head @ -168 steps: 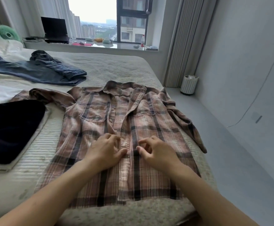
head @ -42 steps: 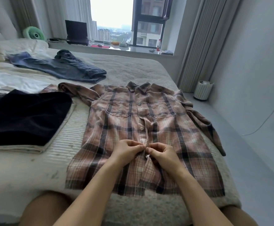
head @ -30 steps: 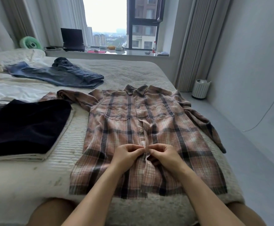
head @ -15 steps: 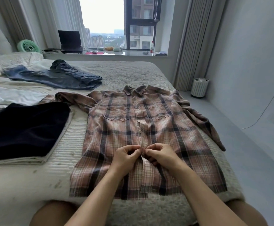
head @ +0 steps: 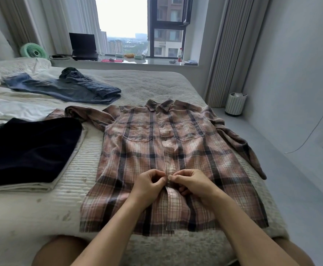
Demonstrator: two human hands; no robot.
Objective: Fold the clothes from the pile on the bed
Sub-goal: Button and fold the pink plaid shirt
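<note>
A pink and dark plaid shirt [head: 149, 150] lies flat, front up, on the bed [head: 153, 83], collar toward the window. Its left sleeve reaches under a dark folded garment; its right sleeve hangs over the bed's right edge. My left hand [head: 147, 184] and my right hand [head: 191, 182] meet at the button placket low on the shirt. Each pinches the placket fabric between thumb and fingers, fingertips almost touching. Below the hands the placket gapes open.
A dark navy folded garment [head: 28, 150] sits on white cloth at the left. Blue jeans [head: 70, 89] lie further back, white clothes [head: 13, 110] at far left. A white bin [head: 235, 104] stands on the floor at the right. Laptop [head: 83, 47] and fan [head: 34, 51] are by the windowsill.
The shirt front, open earlier, is now closed down to my hands. Both hands stay at the placket over the last second, shifting only slightly; the view has tilted a little.
</note>
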